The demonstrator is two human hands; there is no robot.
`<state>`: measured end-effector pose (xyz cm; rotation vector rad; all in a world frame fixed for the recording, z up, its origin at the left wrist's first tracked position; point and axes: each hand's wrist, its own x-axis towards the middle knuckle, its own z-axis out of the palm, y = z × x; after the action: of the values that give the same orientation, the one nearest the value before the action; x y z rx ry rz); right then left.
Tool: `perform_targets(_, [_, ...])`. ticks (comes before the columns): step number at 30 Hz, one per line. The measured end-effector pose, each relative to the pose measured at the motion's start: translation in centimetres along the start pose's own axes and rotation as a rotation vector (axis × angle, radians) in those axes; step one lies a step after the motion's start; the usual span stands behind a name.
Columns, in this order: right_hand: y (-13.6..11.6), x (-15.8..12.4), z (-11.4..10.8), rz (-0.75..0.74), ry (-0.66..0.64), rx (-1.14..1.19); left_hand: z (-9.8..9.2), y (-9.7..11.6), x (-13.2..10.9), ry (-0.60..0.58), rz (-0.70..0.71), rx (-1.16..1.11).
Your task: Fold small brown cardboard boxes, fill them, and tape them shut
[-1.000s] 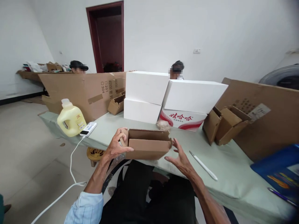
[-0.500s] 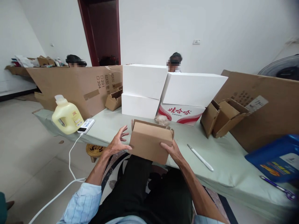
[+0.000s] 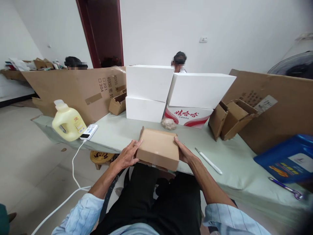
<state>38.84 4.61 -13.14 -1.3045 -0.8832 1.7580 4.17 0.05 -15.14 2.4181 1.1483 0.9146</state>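
Observation:
A small brown cardboard box is held between my two hands at the near edge of the table, above my lap. My left hand grips its left side, fingers on the upper edge and thumb lower down. On the opposite side, my right hand presses against the right edge with its thumb on top; its other fingers are partly hidden. A flap stands out at the box's far left corner. Right of my right hand lies a slim white knife-like tool.
White boxes and a red-and-white printed box stand behind a crumpled clear plastic lump. At left are a yellow jug and a white cabled device; at right, a blue container and small cartons. Two people sit beyond.
My left hand has closed onto the box's left side, having been spread beside it. The box has tipped flatter, and my right thumb has moved up to its top right edge.

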Motion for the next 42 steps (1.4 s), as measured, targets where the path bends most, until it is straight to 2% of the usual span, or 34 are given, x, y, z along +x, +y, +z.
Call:
perform_targets(6, [0.0, -1.0, -0.9, 0.015, -0.073, -0.037, -1.8, 1.3, 0.5, 0.084, 0.064, -0.062])
perform_targets(10, [0.2, -2.0, -1.4, 0.017, -0.217, -0.174, -2.9, 2.3, 0.7, 0.168, 0.009, -0.103])
perform_targets(12, [0.3, -2.6, -1.3, -0.025, -0.204, -0.25, -3.4, 2.6, 0.9, 0.185, -0.014, -0.146])
perform_targets(14, [0.1, -3.6, -1.0, -0.117, -0.141, -0.3, -3.8, 2.8, 1.1, 0.196, -0.018, -0.193])
perform_targets(20, [-1.3, -6.7, 1.0, -0.534, 0.041, -0.415, -4.4, 2.8, 1.7, 0.258, -0.047, -0.262])
perform_targets(23, [-1.7, -7.1, 2.1, -0.607, 0.108, -0.551, -4.5, 3.0, 2.2, 0.319, -0.051, -0.285])
perform_targets(28, [-1.6, -6.1, 3.7, -0.723, 0.206, -0.688, -4.7, 3.4, 3.1, 0.383, -0.009, -0.32])
perform_targets(31, [-1.4, -5.8, 4.1, -0.788, 0.267, -0.765, -4.7, 3.3, 3.2, 0.368, 0.032, -0.336])
perform_targets(36, [-1.6, -6.0, 4.2, -0.992, 0.288, -0.91, -3.9, 2.6, 2.6, 0.258, 0.083, -0.372])
perform_targets(39, [-2.3, -6.2, 4.5, -1.162, 0.238, -1.072, -3.6, 2.2, 2.5, 0.257, 0.062, -0.386])
perform_targets(42, [-3.3, -6.4, 4.9, -1.294, 0.188, -1.217, -3.8, 2.0, 2.8, 0.277, -0.015, -0.382])
